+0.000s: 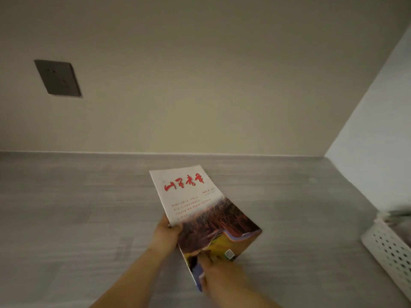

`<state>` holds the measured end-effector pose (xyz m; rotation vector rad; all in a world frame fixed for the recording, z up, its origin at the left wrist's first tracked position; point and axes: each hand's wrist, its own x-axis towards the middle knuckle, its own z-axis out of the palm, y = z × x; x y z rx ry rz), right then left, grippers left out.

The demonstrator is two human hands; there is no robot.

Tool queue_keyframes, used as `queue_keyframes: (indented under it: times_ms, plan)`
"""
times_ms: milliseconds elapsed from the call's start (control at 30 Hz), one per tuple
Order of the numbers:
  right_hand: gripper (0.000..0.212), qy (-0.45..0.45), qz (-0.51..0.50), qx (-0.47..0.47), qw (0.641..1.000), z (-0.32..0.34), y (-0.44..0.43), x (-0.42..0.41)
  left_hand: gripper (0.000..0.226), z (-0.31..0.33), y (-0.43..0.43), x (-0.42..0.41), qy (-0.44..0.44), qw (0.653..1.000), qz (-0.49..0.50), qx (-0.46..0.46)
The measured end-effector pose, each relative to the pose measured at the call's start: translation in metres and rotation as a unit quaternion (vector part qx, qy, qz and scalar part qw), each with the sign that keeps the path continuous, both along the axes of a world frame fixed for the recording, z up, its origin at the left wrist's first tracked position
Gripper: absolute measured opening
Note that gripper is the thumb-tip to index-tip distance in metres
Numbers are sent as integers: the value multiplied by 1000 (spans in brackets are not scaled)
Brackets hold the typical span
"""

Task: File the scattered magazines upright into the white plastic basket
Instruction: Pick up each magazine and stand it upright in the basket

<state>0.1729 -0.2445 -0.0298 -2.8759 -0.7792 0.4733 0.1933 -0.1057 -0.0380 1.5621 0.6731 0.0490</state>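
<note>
The right edge is cutting off most of the basket [387,247], and the things [398,215] inside it are showing only as a grey blur. The magazine [200,210] is hiding the fingers of my left hand [165,234], which is gripping its side. My right hand [222,274], gripping the lower corner, is looking blurred. The small print on the cover is coming out too small to read.
</note>
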Motion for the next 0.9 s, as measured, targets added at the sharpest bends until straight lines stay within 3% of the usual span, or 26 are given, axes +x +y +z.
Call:
queue_keyframes:
  times_ms: [33, 67, 167, 333, 400, 500, 567, 667, 900]
  plan:
    - [54, 70, -9, 19, 997, 4, -9, 3, 38, 5, -2, 2, -16, 1000, -15, 5]
    - [57, 76, -23, 53, 995, 4, -19, 6, 36, 11, -4, 3, -30, 999, -32, 14]
    - [57, -11, -134, 219, 967, 10, -51, 20, 36, 37, -12, 11, -87, 992, -70, 55]
    - [57, -94, -382, 470, 790, 48, -112, 57, 33, 87, -45, 27, -152, 970, -159, 103]
    - [55, -14, -423, 529, 735, 59, -140, 63, 30, 101, -64, 30, -173, 964, -184, 77]
    - [15, 124, -356, 621, 687, 73, -182, 59, 30, 114, -94, 36, -186, 960, -207, 29]
    - [19, 149, -322, 633, 688, 81, -207, 52, 30, 120, -115, 43, -190, 959, -211, 13]
    - [17, 22, -346, 598, 723, 88, -239, 43, 27, 128, -153, 59, -206, 949, -237, 21]
    - [18, -216, -443, 570, 658, 101, -318, 22, 30, 151, -273, 103, -236, 917, -312, 72]
